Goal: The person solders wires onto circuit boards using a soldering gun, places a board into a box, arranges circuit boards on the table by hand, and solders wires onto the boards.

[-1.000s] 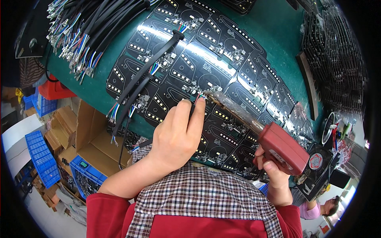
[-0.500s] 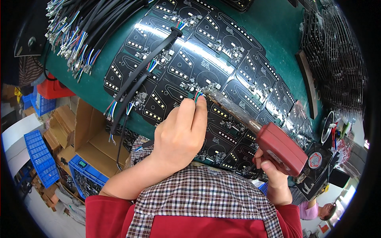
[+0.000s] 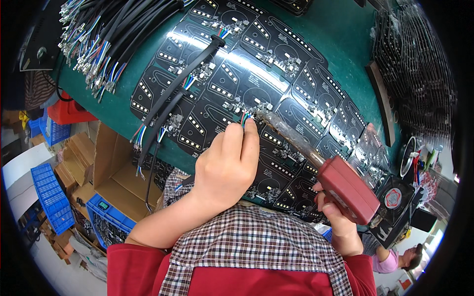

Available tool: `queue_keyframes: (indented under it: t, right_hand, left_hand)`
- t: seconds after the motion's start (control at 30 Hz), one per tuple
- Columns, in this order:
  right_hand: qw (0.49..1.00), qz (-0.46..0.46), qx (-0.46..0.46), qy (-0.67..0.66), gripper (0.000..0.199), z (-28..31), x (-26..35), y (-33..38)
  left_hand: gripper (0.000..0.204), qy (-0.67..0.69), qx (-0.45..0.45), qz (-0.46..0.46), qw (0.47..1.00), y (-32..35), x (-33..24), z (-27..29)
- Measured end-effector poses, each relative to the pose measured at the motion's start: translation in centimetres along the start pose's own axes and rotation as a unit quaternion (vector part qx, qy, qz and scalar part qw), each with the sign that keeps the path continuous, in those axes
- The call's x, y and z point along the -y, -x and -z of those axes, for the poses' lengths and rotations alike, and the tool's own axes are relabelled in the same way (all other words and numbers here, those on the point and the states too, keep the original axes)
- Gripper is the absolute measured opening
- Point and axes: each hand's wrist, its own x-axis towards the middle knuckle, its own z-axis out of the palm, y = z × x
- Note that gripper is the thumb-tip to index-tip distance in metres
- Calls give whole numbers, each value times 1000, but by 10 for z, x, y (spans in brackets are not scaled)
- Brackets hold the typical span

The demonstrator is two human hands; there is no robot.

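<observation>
A sheet of black circuit boards (image 3: 232,79) with rows of small white LEDs lies on the green table. My left hand (image 3: 222,170) pinches thin coloured wires (image 3: 244,118) against a cluster of parts on one board, near the middle. Most of this cable is hidden under the hand. My right hand (image 3: 338,222) is wrapped round the handle of a red soldering gun (image 3: 348,190). Its long metal shaft slants up and left, and the tip reaches the board beside the pinched wires. Black sleeved cables (image 3: 182,93) run from other boards to the left.
At the far left lies a thick bundle of black cables (image 3: 123,34) with bare coloured ends. Stacked boards (image 3: 414,74) stand at the far right, by a dark bar (image 3: 380,103). Cardboard boxes (image 3: 116,182) and blue crates (image 3: 52,197) sit below left; another person (image 3: 397,259) is behind right.
The soldering gun's body has dipped slightly down and left, its tip staying by the wires. My left hand has shifted a little right, still pinching. The other person has moved slightly.
</observation>
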Motion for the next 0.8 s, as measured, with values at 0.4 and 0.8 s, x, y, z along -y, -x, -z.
queue_keyframes:
  t: [0.4, 0.8]
  right_hand:
    - [995, 68, -5, 79, 63, -9, 9, -5]
    - [954, -72, -93, -275, 74, -13, 40, -5]
  left_hand:
    - [22, 16, -16, -17, 1000, 0, 0, -2]
    - [21, -35, -2, -48, 998, -7, 1, -2]
